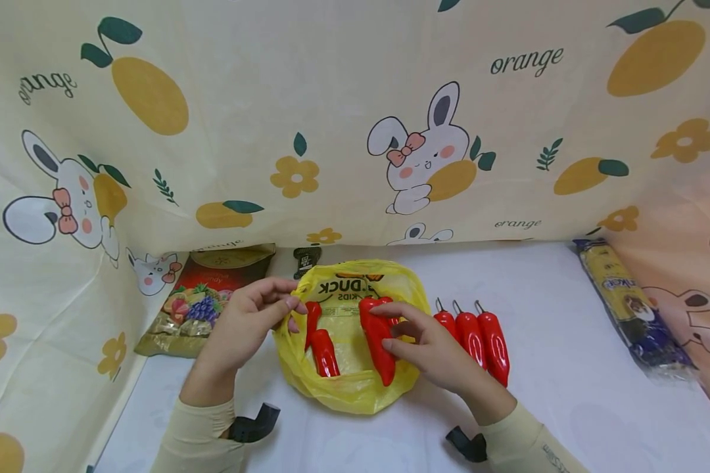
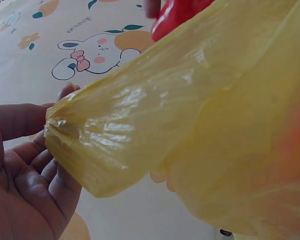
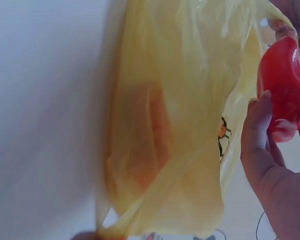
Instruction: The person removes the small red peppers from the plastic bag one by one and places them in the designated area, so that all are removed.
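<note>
A yellow plastic bag [image 1: 361, 394] stands with its mouth spread, and dark lettering shows on its inner back wall. My left hand [image 1: 248, 328] pinches the bag's left rim; in the left wrist view the plastic [image 2: 120, 125] is gathered between thumb and fingers. Between the thumb and fingers of my right hand [image 1: 432, 341] is a glossy red chili pepper [image 1: 377, 348], held over the bag's mouth. The right wrist view shows this pepper [image 3: 282, 85] beside the bag's rim. Inside the bag lie other red peppers [image 1: 324, 353], one partly hidden behind the held one.
Three red peppers with dark stems [image 1: 494, 345] lie in a row right of the bag, partly behind my right forearm. A fruit-printed pouch [image 1: 207, 289] lies at the back left, with a small black packet [image 1: 306, 260] nearby. At far right lies a long yellow-blue package [image 1: 633, 302].
</note>
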Tool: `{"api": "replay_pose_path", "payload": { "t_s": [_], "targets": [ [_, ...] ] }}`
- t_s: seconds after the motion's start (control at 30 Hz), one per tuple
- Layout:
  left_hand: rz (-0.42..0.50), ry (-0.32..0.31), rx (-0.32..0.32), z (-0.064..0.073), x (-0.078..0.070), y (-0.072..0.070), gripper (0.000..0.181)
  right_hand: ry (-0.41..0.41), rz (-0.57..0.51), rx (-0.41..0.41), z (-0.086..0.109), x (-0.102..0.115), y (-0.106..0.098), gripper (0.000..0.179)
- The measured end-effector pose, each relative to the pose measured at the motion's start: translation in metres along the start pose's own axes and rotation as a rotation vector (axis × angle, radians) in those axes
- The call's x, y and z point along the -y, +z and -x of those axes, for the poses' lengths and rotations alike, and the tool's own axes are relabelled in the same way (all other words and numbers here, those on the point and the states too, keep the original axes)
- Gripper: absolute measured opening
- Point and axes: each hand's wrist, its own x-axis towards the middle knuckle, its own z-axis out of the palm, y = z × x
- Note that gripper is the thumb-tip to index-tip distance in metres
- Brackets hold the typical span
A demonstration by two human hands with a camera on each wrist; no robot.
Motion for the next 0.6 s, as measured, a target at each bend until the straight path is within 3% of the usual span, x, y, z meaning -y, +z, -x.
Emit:
{"api": "replay_pose_path", "payload": {
  "t_s": [0.2,0.6],
  "targets": [
    [-0.005,-0.005,-0.001,0.0,-0.001,0.0,0.023,-0.027,-0.034,-0.022,0.015,-0.005,-0.013,0.046],
    [-0.011,-0.017,-0.007,0.0,0.0,0.0,0.023,-0.005,-0.027,-0.166,0.044,-0.02,-0.047,0.049]
  ]
}}
